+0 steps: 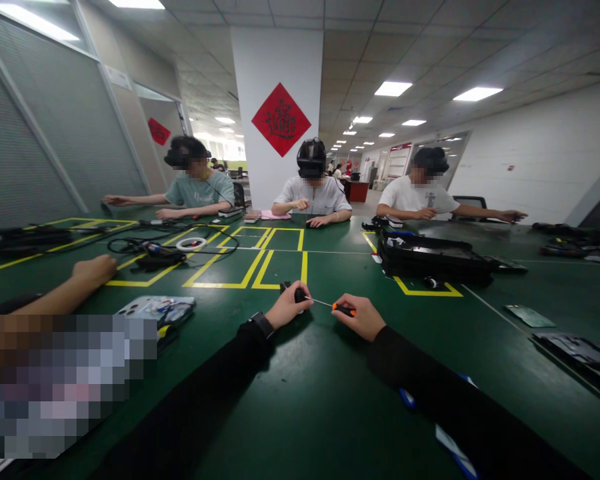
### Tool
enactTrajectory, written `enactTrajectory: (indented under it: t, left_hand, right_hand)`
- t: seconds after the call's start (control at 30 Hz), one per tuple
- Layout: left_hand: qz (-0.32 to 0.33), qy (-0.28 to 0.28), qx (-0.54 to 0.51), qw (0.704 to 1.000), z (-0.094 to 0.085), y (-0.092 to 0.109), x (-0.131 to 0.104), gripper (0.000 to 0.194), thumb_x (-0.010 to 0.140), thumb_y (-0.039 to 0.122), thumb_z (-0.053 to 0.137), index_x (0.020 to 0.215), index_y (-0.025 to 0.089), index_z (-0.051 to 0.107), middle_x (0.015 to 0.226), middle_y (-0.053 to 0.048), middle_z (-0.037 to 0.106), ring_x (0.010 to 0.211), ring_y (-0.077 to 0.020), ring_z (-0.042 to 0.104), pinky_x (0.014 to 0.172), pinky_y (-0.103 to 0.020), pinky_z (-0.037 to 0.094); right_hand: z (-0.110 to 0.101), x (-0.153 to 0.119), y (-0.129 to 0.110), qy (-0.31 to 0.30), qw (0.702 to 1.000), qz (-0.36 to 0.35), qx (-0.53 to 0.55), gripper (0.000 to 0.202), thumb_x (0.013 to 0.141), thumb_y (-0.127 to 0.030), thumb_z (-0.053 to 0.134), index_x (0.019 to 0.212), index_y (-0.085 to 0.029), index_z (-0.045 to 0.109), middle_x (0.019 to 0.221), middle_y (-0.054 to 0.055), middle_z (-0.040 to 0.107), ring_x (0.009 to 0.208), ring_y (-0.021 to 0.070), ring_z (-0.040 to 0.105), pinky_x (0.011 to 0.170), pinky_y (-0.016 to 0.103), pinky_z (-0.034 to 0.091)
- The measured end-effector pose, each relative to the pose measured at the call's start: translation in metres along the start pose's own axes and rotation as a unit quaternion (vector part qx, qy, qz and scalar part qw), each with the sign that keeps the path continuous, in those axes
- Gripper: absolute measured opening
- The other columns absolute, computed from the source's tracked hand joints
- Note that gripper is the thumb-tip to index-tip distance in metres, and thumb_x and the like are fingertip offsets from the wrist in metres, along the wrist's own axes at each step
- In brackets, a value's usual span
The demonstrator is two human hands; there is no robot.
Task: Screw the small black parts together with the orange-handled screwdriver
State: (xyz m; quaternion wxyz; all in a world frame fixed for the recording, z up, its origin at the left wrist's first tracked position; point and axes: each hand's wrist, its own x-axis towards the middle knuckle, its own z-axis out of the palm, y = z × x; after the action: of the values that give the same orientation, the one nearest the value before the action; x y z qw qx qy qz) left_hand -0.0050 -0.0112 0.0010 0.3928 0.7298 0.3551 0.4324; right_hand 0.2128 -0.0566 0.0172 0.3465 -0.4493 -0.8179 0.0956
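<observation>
My left hand (289,306) is closed around a small black object (300,294) above the green table (300,413). Its details are too small to tell. In my right hand (363,318) is a screwdriver (343,310) with an orange and black handle. The thin metal shaft points left and its tip reaches the black object at my left fingertips. Both hands are near the middle of the view, a short distance apart, with black sleeves on both arms.
A co-worker's arm (63,290) reaches in from the left, beside a clear bag of parts (155,308). Three people sit across the table. A black tray (435,257) stands at the right, cables (155,253) lie at the left, and blue-edged items (455,450) lie near my right sleeve.
</observation>
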Motion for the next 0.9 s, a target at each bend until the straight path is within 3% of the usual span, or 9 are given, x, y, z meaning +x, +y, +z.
enactTrajectory:
  t: [0.3,0.43,0.9]
  left_hand:
    - [0.039,0.005,0.032,0.999,0.0,0.001,0.001,0.022,0.067,0.024,0.058,0.083,0.016,0.046,0.077,0.001,0.05,0.068,-0.0091,0.048,0.064,-0.023,0.041]
    - [0.025,0.005,0.017,1.0,0.0,0.001,0.001,0.021,0.069,0.025,0.056,0.085,0.017,0.045,0.078,0.001,0.049,0.066,-0.0086,0.047,0.06,-0.021,0.04]
    - [0.005,-0.003,-0.002,1.0,-0.001,0.006,-0.002,0.022,0.07,0.026,0.055,0.087,0.017,0.045,0.079,0.001,0.049,0.068,-0.0092,0.047,0.06,-0.021,0.041]
  right_hand:
    - [-0.002,0.0,-0.006,0.0,0.999,-0.02,-0.029,0.019,0.076,-0.033,0.052,0.086,-0.019,0.059,0.071,0.002,0.061,0.065,0.0126,0.054,0.061,0.023,0.039]
    - [-0.004,0.001,-0.01,0.015,0.999,-0.029,-0.034,0.018,0.079,-0.029,0.046,0.082,-0.019,0.06,0.077,0.003,0.059,0.071,0.0135,0.053,0.066,0.024,0.04]
    - [-0.006,0.001,-0.011,0.038,0.998,-0.033,-0.033,0.016,0.068,-0.016,0.054,0.083,-0.021,0.056,0.084,0.001,0.052,0.073,0.0118,0.051,0.066,0.023,0.041]
